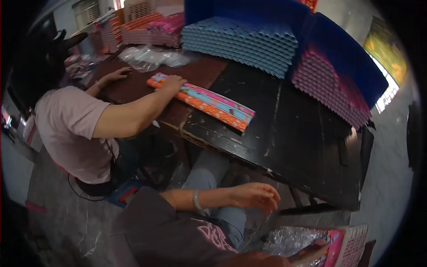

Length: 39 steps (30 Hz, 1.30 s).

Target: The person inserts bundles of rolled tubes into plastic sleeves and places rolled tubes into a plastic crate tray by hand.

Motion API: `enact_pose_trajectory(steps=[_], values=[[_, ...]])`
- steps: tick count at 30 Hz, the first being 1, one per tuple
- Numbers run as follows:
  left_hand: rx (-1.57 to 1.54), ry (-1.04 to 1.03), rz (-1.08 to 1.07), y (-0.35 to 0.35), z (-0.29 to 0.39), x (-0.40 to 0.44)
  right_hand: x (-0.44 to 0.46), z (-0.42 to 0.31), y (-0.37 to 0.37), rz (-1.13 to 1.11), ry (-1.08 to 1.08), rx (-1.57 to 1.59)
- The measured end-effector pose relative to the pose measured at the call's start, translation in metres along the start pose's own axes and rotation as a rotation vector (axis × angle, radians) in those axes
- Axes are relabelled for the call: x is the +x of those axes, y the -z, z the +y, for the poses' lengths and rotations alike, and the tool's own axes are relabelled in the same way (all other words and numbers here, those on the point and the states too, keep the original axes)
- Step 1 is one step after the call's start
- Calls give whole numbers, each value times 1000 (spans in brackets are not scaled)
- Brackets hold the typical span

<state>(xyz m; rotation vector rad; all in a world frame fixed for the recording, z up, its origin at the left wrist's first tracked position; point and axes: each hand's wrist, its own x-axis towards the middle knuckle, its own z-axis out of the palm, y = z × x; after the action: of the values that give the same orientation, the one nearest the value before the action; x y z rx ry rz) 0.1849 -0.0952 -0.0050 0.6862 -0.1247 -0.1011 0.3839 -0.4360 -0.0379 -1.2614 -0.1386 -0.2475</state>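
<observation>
My left hand [257,197], with a pale bracelet at its wrist, is held in front of my lap below the table edge. Its fingers are loosely bent and apart, with nothing in them. At the lower right my right hand [315,252] reaches in beside crinkled clear plastic [291,240] and a bright pink printed pack [334,244]. Shadow and blur hide how its fingers lie on these. On the table, orange, blue and pink printed packs [218,107] lie side by side, under a co-worker's hand [174,83].
A co-worker in a pale shirt [73,124] sits at my left. The dark worn table [293,142] carries stacked blue tubes [240,44] and pink tubes [327,89] against blue panels [349,58]. Clear plastic film [153,58] and more orange-pink stacks [147,29] lie farther back.
</observation>
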Motion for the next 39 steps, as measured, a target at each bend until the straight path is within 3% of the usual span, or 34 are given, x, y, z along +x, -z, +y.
enact_pose_trajectory(steps=[1,4,5,6,7,10,12,15,21,22,29,34,36,39], values=[[68,-131,44,8,13,-26,-32,-8,-85,-51,98,28],[304,-488,202,16,42,-100,-74,-19,-201,-669,54,-5],[368,-538,317,18,46,-121,-82,-18,-239,-905,372,-161],[437,-580,430,20,52,-138,-100,-38,-282,-1112,376,-156],[500,-633,494,23,56,-150,-109,-43,-325,-1224,671,-250],[603,-710,632,25,70,-170,-131,-33,-441,-1340,1053,-489],[716,-793,716,25,81,-177,-140,15,-504,-1388,1125,-625],[728,-823,726,20,84,-181,-179,21,-562,-1549,972,-913],[878,-854,748,14,84,-181,-241,40,-619,-1661,857,-925],[961,-852,783,12,85,-183,-248,45,-613,-1534,951,-812],[1173,-806,912,24,115,-176,-248,51,-610,-1515,971,-771],[1781,-887,1169,83,167,-157,-234,77,-617,-1519,1061,-802],[1823,-903,1221,110,185,-152,-223,65,-600,-1527,1035,-726],[1594,-823,1161,117,205,-146,-211,54,-582,-1478,980,-645]])
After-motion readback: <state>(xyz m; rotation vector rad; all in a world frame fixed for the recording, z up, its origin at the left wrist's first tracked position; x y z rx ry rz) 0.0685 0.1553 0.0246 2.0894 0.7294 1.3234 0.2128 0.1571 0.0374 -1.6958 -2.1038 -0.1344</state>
